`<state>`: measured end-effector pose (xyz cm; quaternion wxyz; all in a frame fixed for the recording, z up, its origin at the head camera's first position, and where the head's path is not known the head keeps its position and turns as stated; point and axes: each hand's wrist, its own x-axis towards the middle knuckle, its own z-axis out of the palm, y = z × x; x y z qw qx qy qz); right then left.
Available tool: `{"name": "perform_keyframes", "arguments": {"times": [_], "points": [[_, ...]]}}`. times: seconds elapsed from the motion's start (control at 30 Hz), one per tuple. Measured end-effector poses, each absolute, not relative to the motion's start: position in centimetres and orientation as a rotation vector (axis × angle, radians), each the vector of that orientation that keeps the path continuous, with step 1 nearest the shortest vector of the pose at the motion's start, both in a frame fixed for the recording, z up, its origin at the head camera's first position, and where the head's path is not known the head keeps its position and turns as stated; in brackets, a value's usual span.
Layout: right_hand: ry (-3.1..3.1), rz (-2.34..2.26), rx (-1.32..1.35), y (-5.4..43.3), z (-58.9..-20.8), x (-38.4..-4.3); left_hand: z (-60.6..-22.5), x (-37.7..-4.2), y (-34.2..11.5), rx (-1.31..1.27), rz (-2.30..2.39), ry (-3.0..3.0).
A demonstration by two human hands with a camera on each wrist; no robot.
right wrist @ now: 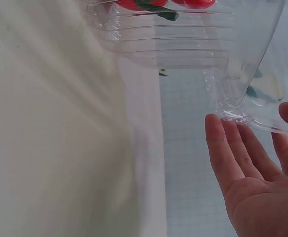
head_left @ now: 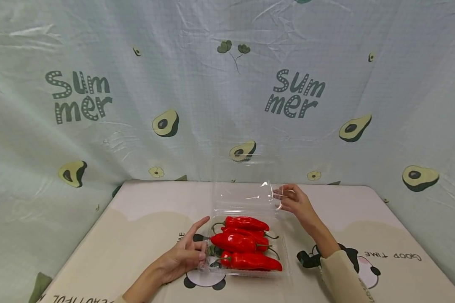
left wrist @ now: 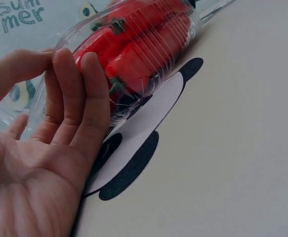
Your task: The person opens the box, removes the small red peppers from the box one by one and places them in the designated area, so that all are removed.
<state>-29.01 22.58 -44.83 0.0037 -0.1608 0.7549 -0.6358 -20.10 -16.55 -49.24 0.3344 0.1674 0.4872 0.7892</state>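
A clear plastic clamshell container (head_left: 284, 252) lies open on the table, its base holding several red peppers (head_left: 235, 243) with green stems. Its transparent lid (head_left: 246, 193) stands raised at the back. My left hand (head_left: 180, 259) grips the left rim of the base between thumb and fingers, the index finger stretched out; in the left wrist view its fingers (left wrist: 95, 94) lie against the container wall. At the lid's right edge is my right hand (head_left: 297, 206), thumb and fingers on either side of it. The right wrist view shows the fingers (right wrist: 223, 148) fairly straight at the lid corner.
The pale table mat (head_left: 144, 235) has panda drawings and lettering. A dark object (head_left: 308, 259) lies by the right forearm, partly hidden by it. A curtain with avocado prints (head_left: 197, 84) hangs behind the table and along both sides.
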Motion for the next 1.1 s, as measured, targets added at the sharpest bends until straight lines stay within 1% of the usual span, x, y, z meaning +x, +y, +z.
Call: {"name": "perform_keyframes", "arguments": {"times": [0.47, 1.1], "points": [[2.247, -2.072, -0.551, 22.9, -46.3, -29.7, -49.3, -20.0, -16.5, 0.424, 2.061, 1.270], [2.288, -2.003, -0.424, 23.0, -46.9, -29.9, -49.2, -20.1, -16.6, 0.417, 2.060, 1.278]]}}
